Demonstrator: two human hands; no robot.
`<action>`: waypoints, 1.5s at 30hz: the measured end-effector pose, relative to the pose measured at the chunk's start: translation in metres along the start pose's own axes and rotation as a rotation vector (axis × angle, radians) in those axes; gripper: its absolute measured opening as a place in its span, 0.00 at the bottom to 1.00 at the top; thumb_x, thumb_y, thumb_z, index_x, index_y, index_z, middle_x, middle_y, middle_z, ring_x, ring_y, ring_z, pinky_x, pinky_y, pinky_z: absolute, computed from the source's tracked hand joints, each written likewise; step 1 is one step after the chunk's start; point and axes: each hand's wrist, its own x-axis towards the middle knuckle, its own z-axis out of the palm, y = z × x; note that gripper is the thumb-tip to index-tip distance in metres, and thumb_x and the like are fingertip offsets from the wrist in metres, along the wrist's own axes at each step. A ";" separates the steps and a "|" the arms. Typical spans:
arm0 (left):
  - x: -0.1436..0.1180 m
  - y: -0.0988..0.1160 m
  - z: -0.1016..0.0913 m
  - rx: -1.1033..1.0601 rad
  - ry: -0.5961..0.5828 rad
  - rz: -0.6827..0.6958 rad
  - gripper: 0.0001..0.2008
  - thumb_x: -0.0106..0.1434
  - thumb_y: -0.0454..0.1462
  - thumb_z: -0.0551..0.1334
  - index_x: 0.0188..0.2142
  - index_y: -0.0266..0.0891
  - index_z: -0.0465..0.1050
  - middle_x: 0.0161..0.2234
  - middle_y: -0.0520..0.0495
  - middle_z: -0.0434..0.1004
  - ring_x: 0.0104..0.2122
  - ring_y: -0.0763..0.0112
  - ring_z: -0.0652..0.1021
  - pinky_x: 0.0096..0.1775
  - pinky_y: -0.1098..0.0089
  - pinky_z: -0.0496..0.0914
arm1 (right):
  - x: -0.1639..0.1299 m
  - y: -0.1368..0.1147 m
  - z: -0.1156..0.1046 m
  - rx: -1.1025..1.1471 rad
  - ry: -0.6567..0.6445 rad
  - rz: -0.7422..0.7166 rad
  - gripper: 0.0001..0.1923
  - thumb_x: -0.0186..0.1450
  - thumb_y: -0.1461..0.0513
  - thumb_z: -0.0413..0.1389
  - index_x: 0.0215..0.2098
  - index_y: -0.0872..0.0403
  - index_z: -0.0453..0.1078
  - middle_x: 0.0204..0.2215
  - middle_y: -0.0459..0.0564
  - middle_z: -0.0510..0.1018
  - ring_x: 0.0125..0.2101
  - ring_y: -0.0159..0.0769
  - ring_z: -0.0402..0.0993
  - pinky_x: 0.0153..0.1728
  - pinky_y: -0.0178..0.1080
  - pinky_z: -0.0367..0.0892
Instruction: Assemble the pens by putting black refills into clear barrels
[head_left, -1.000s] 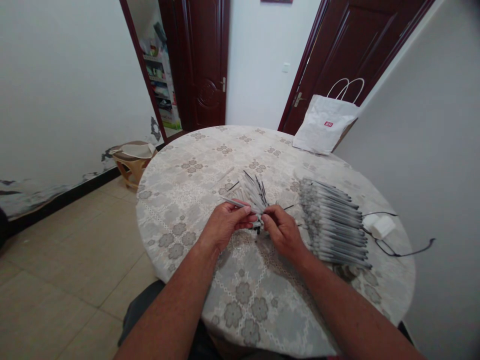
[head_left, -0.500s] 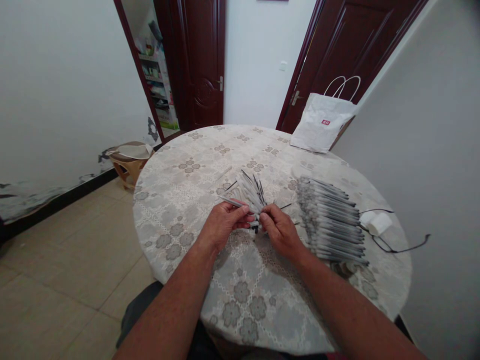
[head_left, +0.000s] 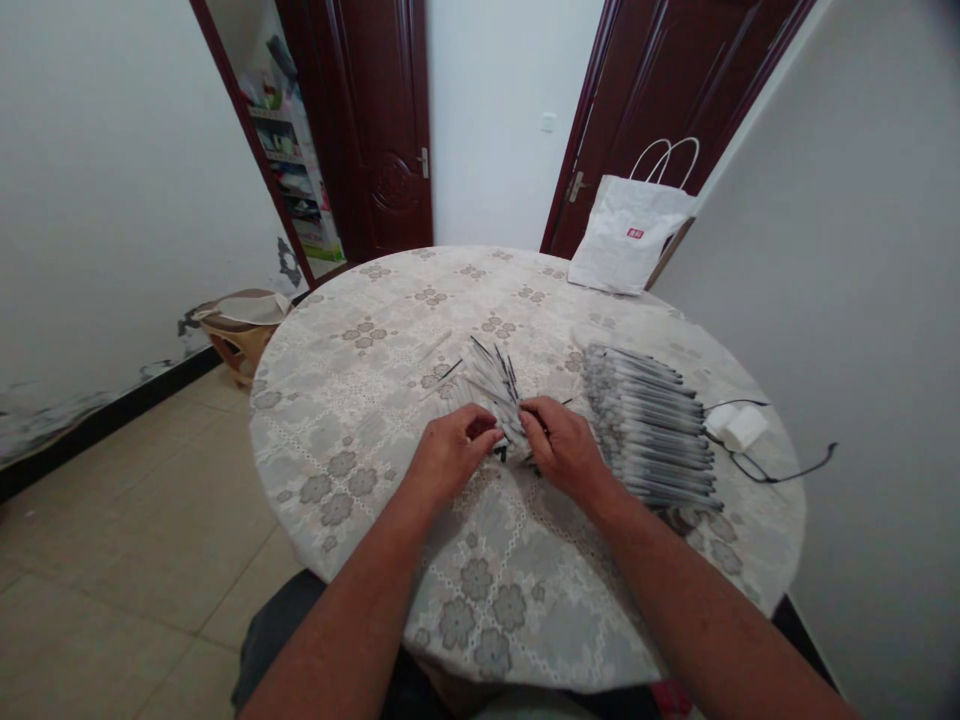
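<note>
A loose, fanned pile of thin pen-like sticks [head_left: 491,375], pale and see-through with black parts, lies in front of me on the round table. At its near left side is my left hand [head_left: 454,447], thumb and forefinger curled together; whatever is between their tips is hidden. My right hand [head_left: 562,445] pinches at the pile's near right side, with thin sticks at its fingertips. Just right of that hand, a neat stack of similar grey sticks [head_left: 660,430] lies side by side, dark ends pointing right.
A patterned cloth covers the table [head_left: 360,400]. Glasses [head_left: 780,478] and a small white block [head_left: 746,428] lie beyond the stack at the right. A white paper bag [head_left: 630,235] stands at the back right. On the left floor is a stool [head_left: 244,335].
The pale stick that showed in my left hand is no longer seen there, and that hand's thumb and forefinger have curled in. My right hand stays at the pile. The view has shifted slightly.
</note>
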 end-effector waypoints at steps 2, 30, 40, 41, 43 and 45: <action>-0.001 -0.004 0.004 0.290 -0.004 0.110 0.06 0.61 0.37 0.68 0.39 0.45 0.80 0.37 0.44 0.81 0.40 0.59 0.78 0.46 0.64 0.69 | 0.001 0.003 -0.005 -0.024 0.101 0.083 0.11 0.74 0.57 0.48 0.46 0.51 0.71 0.36 0.52 0.80 0.36 0.40 0.77 0.40 0.38 0.67; 0.014 -0.002 -0.035 -0.978 0.423 -0.259 0.14 0.57 0.42 0.71 0.39 0.35 0.78 0.39 0.44 0.82 0.32 0.74 0.80 0.36 0.73 0.75 | -0.010 -0.008 0.005 -0.017 -0.044 -0.055 0.08 0.72 0.58 0.51 0.42 0.51 0.71 0.30 0.49 0.80 0.30 0.38 0.77 0.33 0.37 0.66; 0.013 -0.001 -0.028 -0.927 0.388 -0.265 0.19 0.57 0.43 0.72 0.44 0.35 0.77 0.44 0.39 0.83 0.37 0.67 0.82 0.38 0.68 0.77 | -0.009 -0.006 0.010 -0.080 -0.029 -0.079 0.08 0.72 0.58 0.52 0.43 0.53 0.72 0.30 0.49 0.81 0.29 0.37 0.77 0.33 0.36 0.66; 0.013 -0.001 -0.027 -0.912 0.404 -0.264 0.19 0.57 0.42 0.72 0.45 0.35 0.77 0.45 0.39 0.83 0.38 0.67 0.82 0.38 0.68 0.77 | -0.009 -0.005 0.011 -0.092 -0.019 -0.096 0.09 0.72 0.58 0.52 0.43 0.53 0.72 0.31 0.50 0.81 0.29 0.37 0.77 0.34 0.36 0.67; 0.014 -0.001 -0.026 -0.877 0.445 -0.268 0.20 0.57 0.41 0.72 0.47 0.35 0.76 0.44 0.38 0.83 0.38 0.66 0.83 0.37 0.69 0.77 | -0.009 -0.005 0.011 -0.122 0.005 -0.143 0.09 0.72 0.59 0.52 0.43 0.54 0.72 0.33 0.51 0.81 0.31 0.38 0.77 0.35 0.37 0.68; 0.014 0.000 -0.025 -0.848 0.463 -0.277 0.20 0.57 0.40 0.72 0.47 0.35 0.76 0.44 0.37 0.83 0.38 0.65 0.83 0.37 0.69 0.77 | -0.008 -0.005 0.012 -0.145 0.028 -0.199 0.09 0.72 0.59 0.52 0.43 0.55 0.71 0.34 0.52 0.80 0.33 0.38 0.77 0.37 0.37 0.68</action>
